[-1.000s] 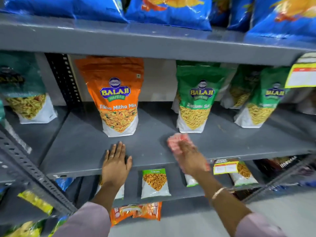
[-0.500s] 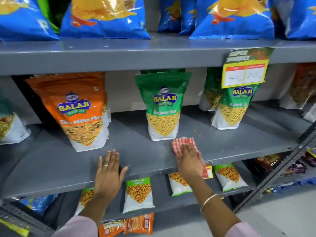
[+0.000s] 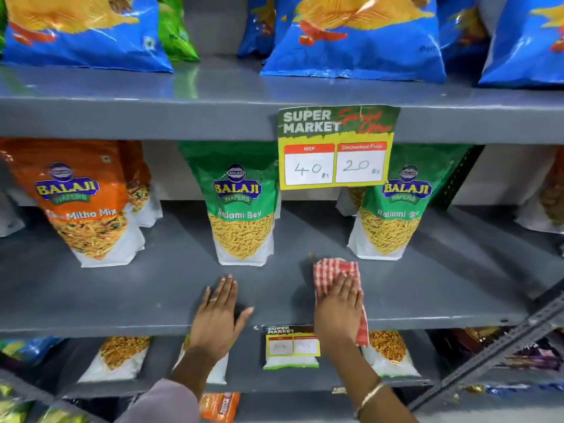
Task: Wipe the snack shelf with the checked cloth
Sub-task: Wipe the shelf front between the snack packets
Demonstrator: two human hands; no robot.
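The grey metal snack shelf (image 3: 152, 288) runs across the middle of the head view. A red-and-white checked cloth (image 3: 331, 271) lies flat near its front edge, right of centre. My right hand (image 3: 338, 312) presses down on the cloth with fingers together, covering its near half; one corner hangs over the shelf's front lip. My left hand (image 3: 218, 315) rests palm down on the bare shelf to the left of it, fingers spread, holding nothing.
Upright pouches stand behind the hands: an orange one (image 3: 85, 203) at left, a green one (image 3: 241, 206) at centre, another green one (image 3: 393, 209) at right. A yellow price sign (image 3: 335, 148) hangs from the shelf above. Smaller packets (image 3: 290, 349) sit on the lower shelf.
The view has shifted right along the shelf. My right hand has slid the cloth rightward, past the middle green pouch. My left hand has followed along the front edge.
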